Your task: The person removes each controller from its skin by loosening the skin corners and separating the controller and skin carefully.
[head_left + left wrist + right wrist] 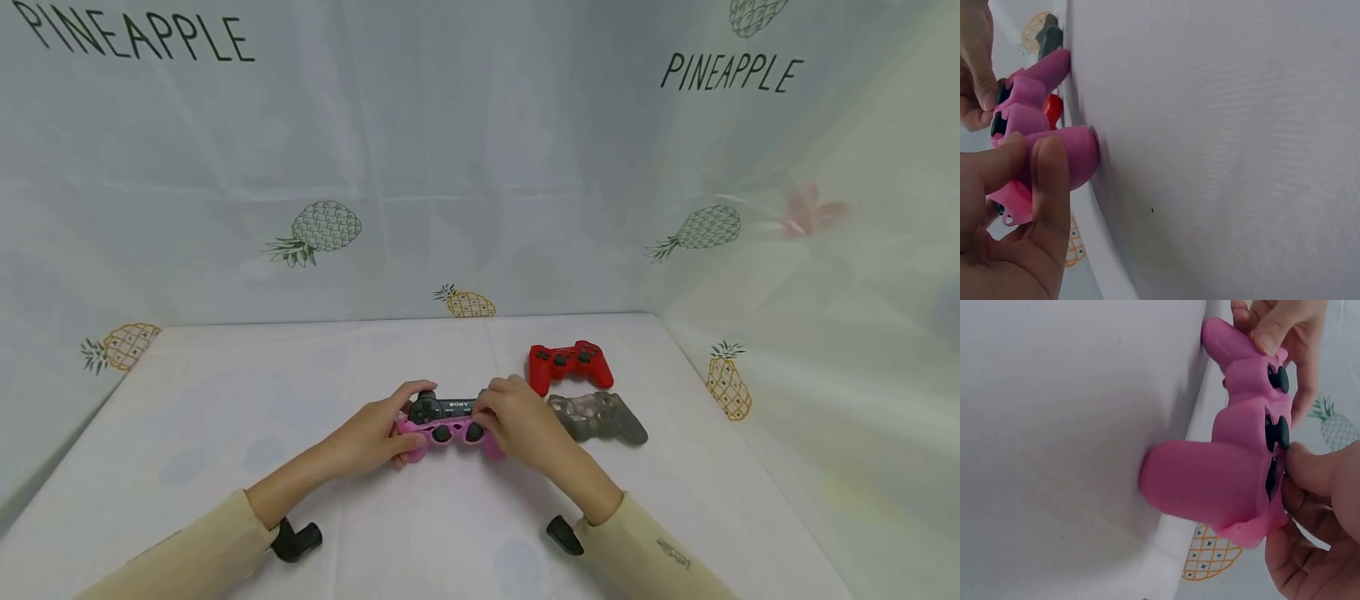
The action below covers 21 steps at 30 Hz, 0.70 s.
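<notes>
A black game controller [456, 407] marked SONY sits partly inside a pink silicone cover [429, 430]. Its two thumbsticks poke through the cover, while the black upper face and top edge are bare in the head view. My left hand [367, 433] grips the left handle, thumb on the near side and fingers around the far side. With thumb and fingers, my right hand [528, 425] pinches the cover's edge at the upper right corner. In the right wrist view the pink handle [1204, 478] points down toward the white tabletop.
Behind my right hand lies a red game controller [592, 364]. A grey mottled controller-shaped piece [611, 417] is just right of that hand. A pineapple-print curtain [480, 208] hangs behind the white table [420, 533]. Black wrist mounts [296, 542] show under the sleeves.
</notes>
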Each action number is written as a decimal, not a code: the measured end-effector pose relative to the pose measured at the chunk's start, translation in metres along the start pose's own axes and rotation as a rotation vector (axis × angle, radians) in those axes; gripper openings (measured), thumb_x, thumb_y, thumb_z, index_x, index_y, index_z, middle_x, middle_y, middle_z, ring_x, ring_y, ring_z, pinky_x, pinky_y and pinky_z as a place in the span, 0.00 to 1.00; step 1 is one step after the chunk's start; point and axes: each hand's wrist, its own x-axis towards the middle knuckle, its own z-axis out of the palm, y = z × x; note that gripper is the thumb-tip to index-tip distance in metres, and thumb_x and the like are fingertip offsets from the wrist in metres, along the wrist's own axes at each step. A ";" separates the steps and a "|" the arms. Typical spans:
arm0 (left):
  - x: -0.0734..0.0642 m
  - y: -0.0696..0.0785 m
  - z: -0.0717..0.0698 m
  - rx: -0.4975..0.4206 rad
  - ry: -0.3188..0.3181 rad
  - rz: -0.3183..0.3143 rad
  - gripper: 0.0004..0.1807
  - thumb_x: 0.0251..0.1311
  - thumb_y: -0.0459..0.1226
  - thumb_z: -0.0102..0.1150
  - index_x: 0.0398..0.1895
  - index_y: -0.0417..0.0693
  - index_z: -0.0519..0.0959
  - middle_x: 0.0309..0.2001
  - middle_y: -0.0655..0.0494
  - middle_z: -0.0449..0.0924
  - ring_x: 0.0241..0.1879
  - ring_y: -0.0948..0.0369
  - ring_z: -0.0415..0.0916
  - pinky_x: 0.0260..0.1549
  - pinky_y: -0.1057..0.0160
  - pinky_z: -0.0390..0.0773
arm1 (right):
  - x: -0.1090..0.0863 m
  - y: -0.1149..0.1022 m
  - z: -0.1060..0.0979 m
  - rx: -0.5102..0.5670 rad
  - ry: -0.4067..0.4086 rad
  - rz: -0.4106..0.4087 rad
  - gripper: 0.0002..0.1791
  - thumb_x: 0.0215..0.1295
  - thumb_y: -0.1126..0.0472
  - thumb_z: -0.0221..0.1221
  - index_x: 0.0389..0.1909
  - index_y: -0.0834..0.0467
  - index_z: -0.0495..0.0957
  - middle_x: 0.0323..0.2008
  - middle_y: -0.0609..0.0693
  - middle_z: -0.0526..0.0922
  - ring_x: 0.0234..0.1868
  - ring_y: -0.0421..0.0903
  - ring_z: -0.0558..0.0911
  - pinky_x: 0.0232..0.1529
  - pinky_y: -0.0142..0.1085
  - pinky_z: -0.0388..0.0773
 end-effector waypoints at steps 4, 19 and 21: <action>0.002 -0.001 0.000 -0.002 -0.009 0.003 0.42 0.69 0.36 0.70 0.82 0.56 0.60 0.35 0.53 0.84 0.25 0.58 0.84 0.29 0.59 0.85 | 0.001 -0.003 0.004 -0.025 -0.001 0.018 0.05 0.68 0.62 0.72 0.36 0.55 0.85 0.33 0.44 0.80 0.37 0.43 0.73 0.40 0.34 0.77; 0.000 0.008 0.001 0.029 0.023 0.000 0.40 0.67 0.33 0.71 0.79 0.55 0.64 0.41 0.49 0.82 0.24 0.60 0.84 0.28 0.62 0.84 | -0.001 0.013 0.000 0.395 -0.134 0.069 0.08 0.76 0.65 0.61 0.34 0.53 0.79 0.32 0.42 0.73 0.40 0.44 0.68 0.43 0.38 0.66; 0.001 0.008 0.000 0.034 0.025 -0.008 0.40 0.67 0.33 0.71 0.79 0.55 0.63 0.40 0.49 0.82 0.24 0.60 0.84 0.28 0.62 0.84 | -0.002 0.016 0.001 0.409 -0.154 0.065 0.08 0.76 0.65 0.61 0.34 0.51 0.78 0.33 0.42 0.73 0.41 0.44 0.68 0.44 0.39 0.66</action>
